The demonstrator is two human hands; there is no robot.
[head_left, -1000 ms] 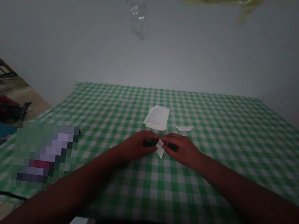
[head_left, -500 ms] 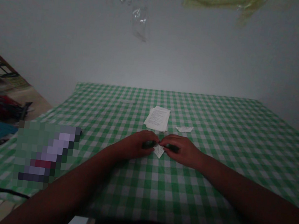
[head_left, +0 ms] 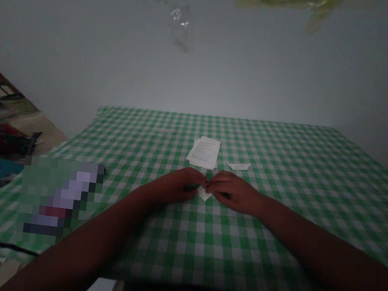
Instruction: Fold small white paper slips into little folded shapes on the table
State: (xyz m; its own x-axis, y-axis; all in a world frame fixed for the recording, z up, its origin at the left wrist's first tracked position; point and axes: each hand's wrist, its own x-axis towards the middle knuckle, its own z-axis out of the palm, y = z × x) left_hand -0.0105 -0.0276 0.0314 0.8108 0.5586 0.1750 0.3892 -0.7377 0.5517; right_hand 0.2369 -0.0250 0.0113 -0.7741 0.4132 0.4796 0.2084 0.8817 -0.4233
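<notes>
Now I see the left hand [head_left: 178,185] and right hand [head_left: 233,192] together, pinching a white paper scrap [head_left: 204,194] above the checked tablecloth [head_left: 285,152].

On the cloth-covered tabletop [head_left: 303,178], the left hand [head_left: 175,184] and right hand [head_left: 234,193] sit side by side near the middle, with a small folded paper [head_left: 204,194] between them at their fingertips. Farther away, just beyond the hands, lies a stack of printed sheets [head_left: 203,152], and a paper slip [head_left: 238,166] lies just to its right. A pixelated object [head_left: 60,197] lies well to the left of the left hand. A wall [head_left: 203,71] rises behind the tabletop's far edge.
</notes>
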